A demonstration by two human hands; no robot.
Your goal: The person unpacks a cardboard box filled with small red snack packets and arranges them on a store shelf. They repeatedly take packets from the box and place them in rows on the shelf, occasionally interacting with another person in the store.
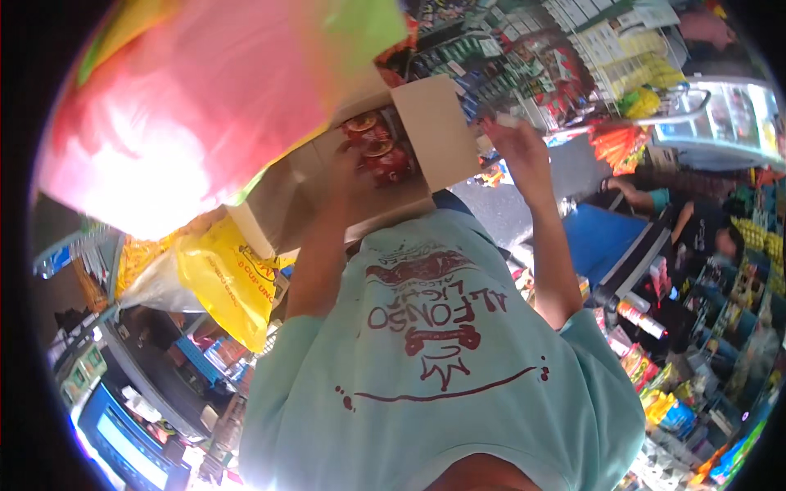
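An open cardboard carton (437, 134) stands right in front of my body, one flap folded out to the right. Several shiny red packets (390, 156) with round gold-edged marks lie inside it. My left hand (351, 169), blurred, reaches into the carton beside these packets; whether its fingers grip one cannot be made out. Just beyond the flap, my right hand (519, 144) is raised with bent fingers near hanging sachets (485, 86). Something small and reddish shows at its fingertips, too blurred to name.
A bright pink, yellow and green sheet (233, 80) hangs over the upper left. Yellow plastic bags (227, 282) sit left of the carton. A person (700, 227) is at the right, past a blue-topped counter (605, 233). A screen (132, 451) glows at lower left.
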